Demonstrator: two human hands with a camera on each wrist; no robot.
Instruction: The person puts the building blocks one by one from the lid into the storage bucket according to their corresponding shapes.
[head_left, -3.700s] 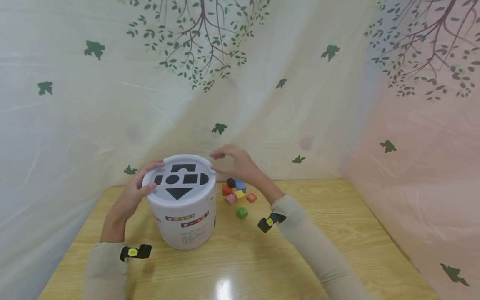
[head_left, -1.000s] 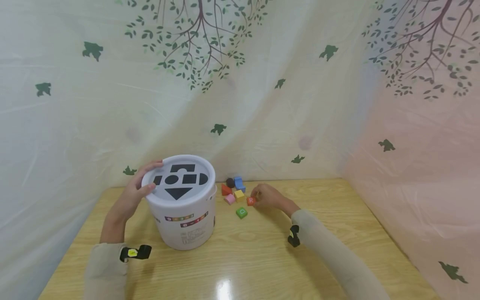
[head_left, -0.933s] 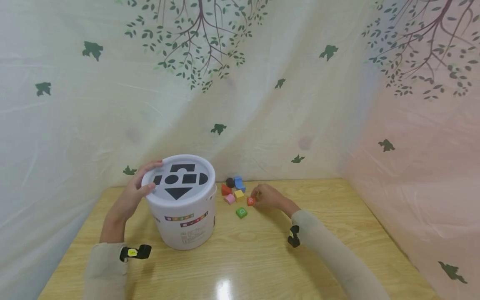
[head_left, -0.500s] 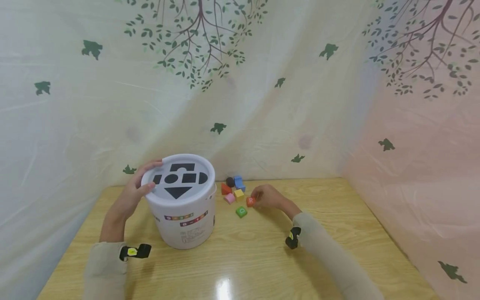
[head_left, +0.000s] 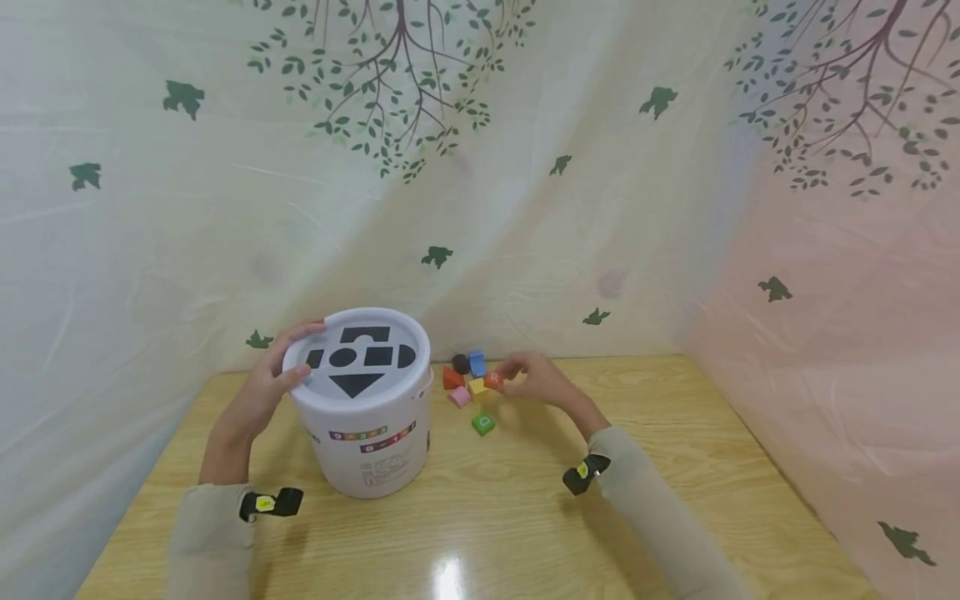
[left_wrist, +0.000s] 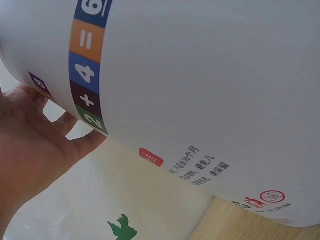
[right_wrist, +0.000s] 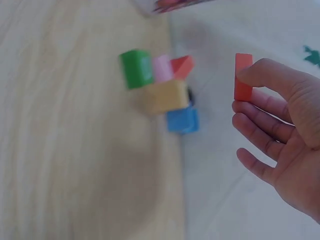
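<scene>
And up it's coming: the right hand (head_left: 542,382) is pinching the red R block (head_left: 493,380), thumb on one side, fingers (right_wrist: 257,117) on the other, and the right wrist view is showing it hanging clear of the desk (head_left: 465,533). By my reading, things are only just getting going: one block is being held aloft, while the green block (head_left: 483,425), yellow block (head_left: 478,388), pink block (head_left: 460,397), red triangular block (head_left: 452,378), black block (head_left: 461,364) and blue block (head_left: 477,362) are all lying to the right of the white bucket (head_left: 367,450), awaiting their turn. Over there the left hand (head_left: 258,387) is gripping the bucket's rim, thumb resting on the edge of the lid (head_left: 397,379). No block is sitting in the dark cutouts (head_left: 342,357); what the bucket is holding inside, I cannot tell.

And look at the change! Half a second ago the red R block was lying on the desk beside those fingers; now it is riding higher, appearing right next to the yellow block in the head view. The left hand and bucket, meanwhile, are staying put.
</scene>
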